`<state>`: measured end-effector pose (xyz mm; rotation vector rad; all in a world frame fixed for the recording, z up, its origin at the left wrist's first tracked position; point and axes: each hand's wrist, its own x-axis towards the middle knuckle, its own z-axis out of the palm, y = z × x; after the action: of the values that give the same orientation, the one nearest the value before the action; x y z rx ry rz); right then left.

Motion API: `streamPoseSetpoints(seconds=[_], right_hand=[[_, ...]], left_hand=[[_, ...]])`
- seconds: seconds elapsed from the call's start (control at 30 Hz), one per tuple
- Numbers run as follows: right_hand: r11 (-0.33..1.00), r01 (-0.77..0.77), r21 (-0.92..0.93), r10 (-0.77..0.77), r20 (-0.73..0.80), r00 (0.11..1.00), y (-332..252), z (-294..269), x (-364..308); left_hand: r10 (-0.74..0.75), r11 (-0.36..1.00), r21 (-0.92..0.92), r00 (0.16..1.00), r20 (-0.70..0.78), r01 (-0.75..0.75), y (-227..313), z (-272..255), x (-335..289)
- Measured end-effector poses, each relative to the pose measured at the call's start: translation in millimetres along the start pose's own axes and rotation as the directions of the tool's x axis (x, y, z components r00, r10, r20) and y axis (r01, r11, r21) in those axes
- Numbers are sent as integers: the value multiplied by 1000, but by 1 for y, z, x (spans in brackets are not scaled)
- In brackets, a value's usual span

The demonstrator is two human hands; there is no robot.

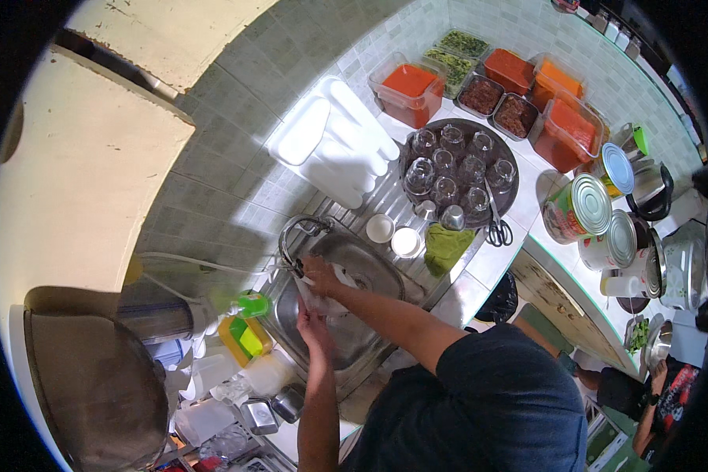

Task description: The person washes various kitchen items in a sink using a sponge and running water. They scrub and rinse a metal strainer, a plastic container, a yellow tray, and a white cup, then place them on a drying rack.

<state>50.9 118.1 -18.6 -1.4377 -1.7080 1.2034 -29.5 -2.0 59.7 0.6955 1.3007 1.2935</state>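
Observation:
Both of my hands are over the steel sink (374, 271), below the curved faucet (291, 236). A pale, whitish thing (315, 301) shows between them, too blurred to name. My left hand (313, 326) closes on its lower side, palm partly hidden. From above, my right hand (320, 277) curls over it close to the faucet, its fingers partly smeared by motion. Two white cups (381, 228) and a green cloth (448, 248) lie on the ribbed drainboard right of the sink.
A round tray (499, 206) of upturned glasses, scissors (499, 231) and a white cutlery tray (334, 145) sit beyond the sink. Food containers (407, 90) and large cans (578, 206) line the counter. Green sponges (246, 338) lie at left. Another person's hand (659, 376) shows far right.

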Motion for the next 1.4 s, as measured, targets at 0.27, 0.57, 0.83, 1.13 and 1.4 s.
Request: streamPoseSetpoints(seconds=[0.27,0.57,0.83,1.13,1.4], right_hand=[[998,-56,9,56,-55,997,11,-6,-59],[980,54,-190,-26,145,989,1,-29,-17],[917,229,-328,-258,-45,965,2,-70,-107],[965,113,-237,-143,-114,983,-19,-124,-90],[856,363,-369,-284,250,926,-69,-71,-57]], left_hand=[[94,995,-36,995,-13,-95,16,2,-13],[-141,988,-63,990,26,142,-19,-9,20],[-372,919,221,905,207,327,-22,-13,125],[-154,682,685,866,476,-256,12,16,134],[300,579,703,910,288,-413,52,-62,62]])
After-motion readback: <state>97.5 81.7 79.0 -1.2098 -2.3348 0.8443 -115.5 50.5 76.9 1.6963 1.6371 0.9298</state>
